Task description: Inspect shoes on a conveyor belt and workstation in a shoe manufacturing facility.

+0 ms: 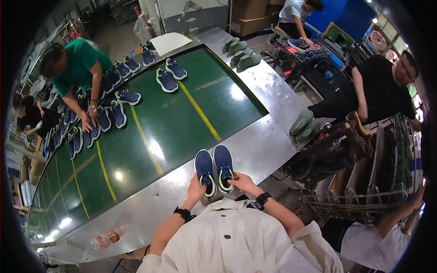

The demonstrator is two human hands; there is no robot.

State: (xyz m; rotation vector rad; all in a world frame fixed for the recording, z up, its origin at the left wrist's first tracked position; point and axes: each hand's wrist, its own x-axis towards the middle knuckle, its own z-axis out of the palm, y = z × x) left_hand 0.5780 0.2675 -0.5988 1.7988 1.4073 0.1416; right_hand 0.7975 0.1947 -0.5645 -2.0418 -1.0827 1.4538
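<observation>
Two navy blue sneakers with pale yellow-green collar linings and white soles are side by side at the metal table's near edge, toes pointing away from me. My left hand (195, 187) is closed on the heel end of the left sneaker (203, 163). The right sneaker (222, 157) is gripped at its collar by my right hand (242, 182), fingers partly inside the opening. Beyond them, a similar pair of sneakers (171, 75) sits on the green conveyor belt (177, 123). Whether the held soles touch the metal is unclear.
A person in green (84, 59) handles several sneakers (109, 113) along the belt's far left side. Green shoe lasts (241, 53) stand on the metal border (277, 88), with more lasts (305, 127) at its right corner. A bottle (104, 240) lies at the lower left. People work at right.
</observation>
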